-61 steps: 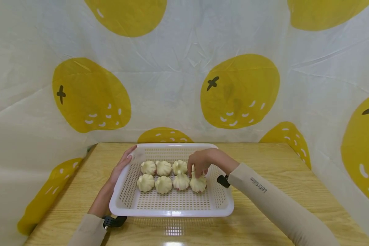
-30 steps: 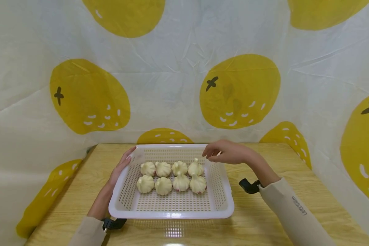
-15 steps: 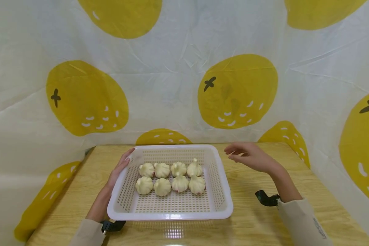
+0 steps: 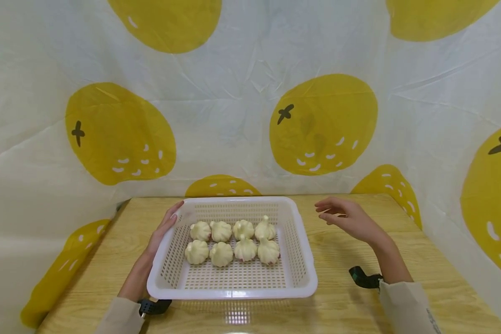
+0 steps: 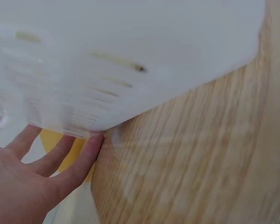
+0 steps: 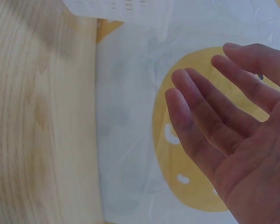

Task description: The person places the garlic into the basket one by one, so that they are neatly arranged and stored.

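In the head view a white perforated plastic basket [image 4: 234, 293] holds two rows of garlic bulbs. The front row includes a bulb [image 4: 268, 252] at its right end; behind it sits another bulb [image 4: 265, 229] with its stem up. My left hand [image 4: 157, 235] rests against the basket's left side. The left wrist view shows its extended fingers [image 5: 74, 170] touching the outer wall [image 5: 186, 37]. To the right of the basket, my right hand [image 4: 350, 221] hovers over the table, apart from the basket. Its fingers [image 6: 203, 126] are loosely bent, with nothing in them.
The basket stands on a wood-grain table [image 4: 342, 306]. A pale curtain [image 4: 229, 130] printed with large yellow fruit hangs behind the table and along both sides. Dark straps [image 4: 155, 306] circle both wrists.
My right hand has let go of a garlic bulb in the back row's right end, risen out of the basket and moved right. My left hand has stayed at the basket's side.
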`<move>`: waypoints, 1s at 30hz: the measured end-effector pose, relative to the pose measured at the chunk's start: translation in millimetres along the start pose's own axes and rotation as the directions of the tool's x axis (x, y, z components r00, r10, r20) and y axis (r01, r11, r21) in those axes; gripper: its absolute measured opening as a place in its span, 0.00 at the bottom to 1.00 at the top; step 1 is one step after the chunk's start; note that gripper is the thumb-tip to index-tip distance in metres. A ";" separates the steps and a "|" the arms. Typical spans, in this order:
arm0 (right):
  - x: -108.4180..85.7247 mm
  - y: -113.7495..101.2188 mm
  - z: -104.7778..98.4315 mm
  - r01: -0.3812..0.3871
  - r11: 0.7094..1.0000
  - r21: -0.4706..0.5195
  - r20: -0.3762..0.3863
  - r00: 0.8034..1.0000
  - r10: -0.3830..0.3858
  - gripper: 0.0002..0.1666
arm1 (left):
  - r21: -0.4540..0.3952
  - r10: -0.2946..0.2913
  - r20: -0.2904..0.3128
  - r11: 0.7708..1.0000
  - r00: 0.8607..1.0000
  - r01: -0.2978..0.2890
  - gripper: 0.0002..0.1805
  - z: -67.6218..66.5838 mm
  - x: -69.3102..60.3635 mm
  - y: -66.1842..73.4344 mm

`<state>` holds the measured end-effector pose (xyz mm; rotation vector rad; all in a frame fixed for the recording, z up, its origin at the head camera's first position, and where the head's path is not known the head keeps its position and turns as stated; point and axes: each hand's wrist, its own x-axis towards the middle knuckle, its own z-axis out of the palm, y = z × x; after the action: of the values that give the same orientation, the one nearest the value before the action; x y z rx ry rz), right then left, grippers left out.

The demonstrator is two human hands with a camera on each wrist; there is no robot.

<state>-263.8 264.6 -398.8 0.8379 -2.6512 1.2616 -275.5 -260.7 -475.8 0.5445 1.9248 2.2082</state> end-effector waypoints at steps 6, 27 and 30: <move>-1.7 5.6 -0.8 -0.038 0.999 -0.022 -0.008 0.999 0.038 0.20 | -0.016 0.015 0.009 1.000 1.000 -0.015 0.31 2.2 3.0 -0.2; -7.7 6.5 -5.4 -0.089 0.995 -0.047 0.000 0.996 0.089 0.23 | 0.016 -0.018 0.003 1.000 1.000 0.018 0.31 2.5 -6.2 6.6; -10.1 4.9 -7.7 -0.085 0.996 -0.036 -0.006 0.996 0.085 0.23 | 0.017 -0.035 -0.003 0.999 0.999 0.035 0.32 2.3 -6.2 7.6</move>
<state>-258.9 277.2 -400.2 0.7242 -2.7243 1.2272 -268.1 -262.0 -469.1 0.5063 1.9415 2.1737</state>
